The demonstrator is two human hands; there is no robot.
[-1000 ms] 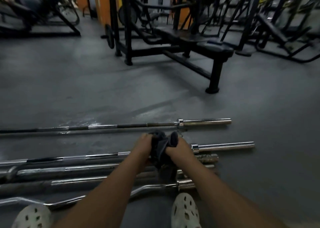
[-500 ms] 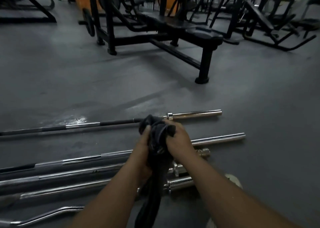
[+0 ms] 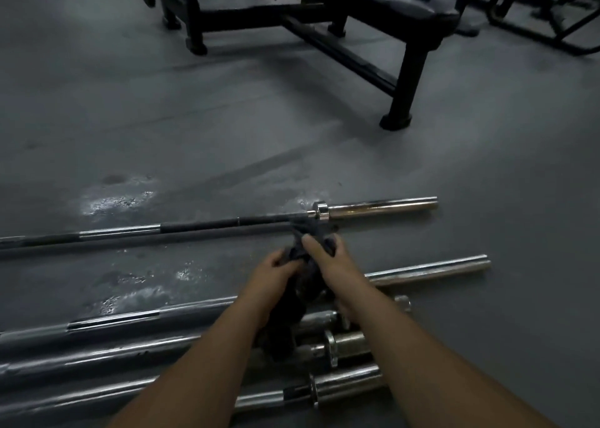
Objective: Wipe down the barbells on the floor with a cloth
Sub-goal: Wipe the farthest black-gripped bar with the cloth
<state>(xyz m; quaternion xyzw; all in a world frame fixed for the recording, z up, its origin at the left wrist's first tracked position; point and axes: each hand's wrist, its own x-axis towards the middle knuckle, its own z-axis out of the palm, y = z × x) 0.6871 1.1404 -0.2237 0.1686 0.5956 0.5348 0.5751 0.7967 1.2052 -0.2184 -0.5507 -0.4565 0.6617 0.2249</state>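
Clamped in both fists: dark bunched fabric cloth [image 3: 300, 281], left hand [image 3: 271, 273] at 9 o'clock, right hand [image 3: 331, 265] at 3. Hanging above the chrome steel barbells [image 3: 130, 340] at 6; far black-shafted barbell [image 3: 207, 228] at 12, possibly brushed by cloth. Better to fold a pad, wrap the shaft, wipe lengthwise.

Both bare forearms reach forward, left hand [image 3: 271, 273] and right hand [image 3: 331, 262] close together, fingers curled.

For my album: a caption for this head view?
Both hands bunch a dark cloth above barbells on a gym floor.
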